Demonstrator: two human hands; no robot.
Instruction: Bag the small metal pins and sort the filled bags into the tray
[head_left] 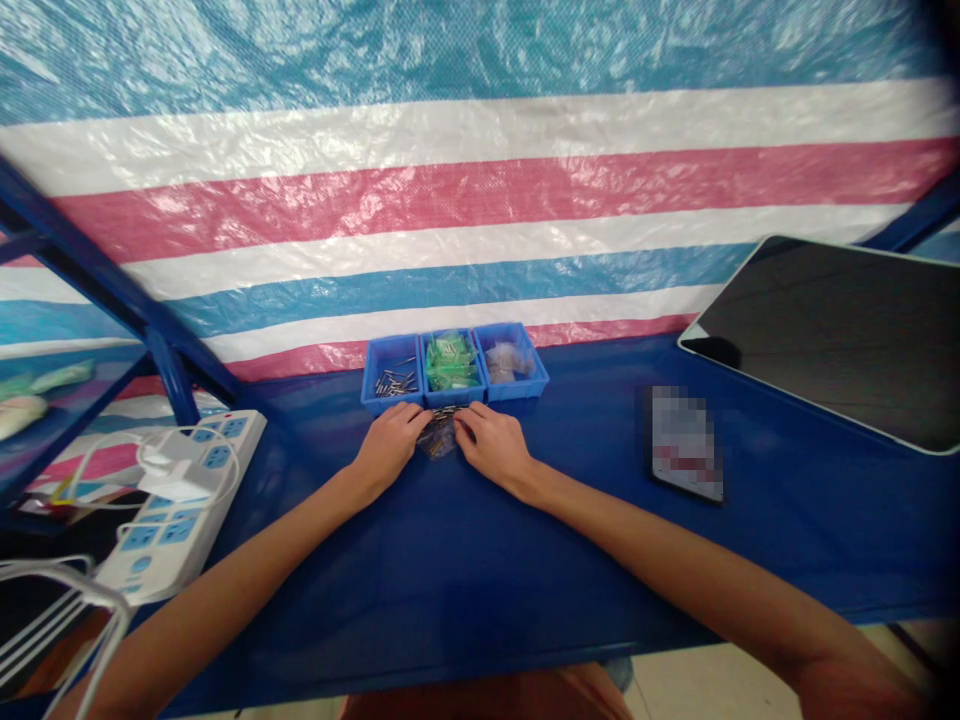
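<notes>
A small clear plastic bag [439,442] with dark and brassy slim metal pieces in it lies on the blue table [480,560], in front of the bins. My left hand [390,440] has its fingers closed on the bag's left edge. Opposite it, my right hand [493,442] pinches the upper right edge with thumb and fingers. Just beyond my hands stand three blue bins side by side. Loose slim metal pieces lie in the left bin [373,375]; green packets [450,358] fill the middle one. Clear plastic bags [507,362] lie in the right bin [536,372].
A white power strip [184,545] with a charger and white cables sits at the left. To the right lie a phone [686,445] and a large dark-screened tablet or monitor [840,330]. Behind hangs a striped plastic sheet [480,190]; blue frame bars [169,375] rise at the left.
</notes>
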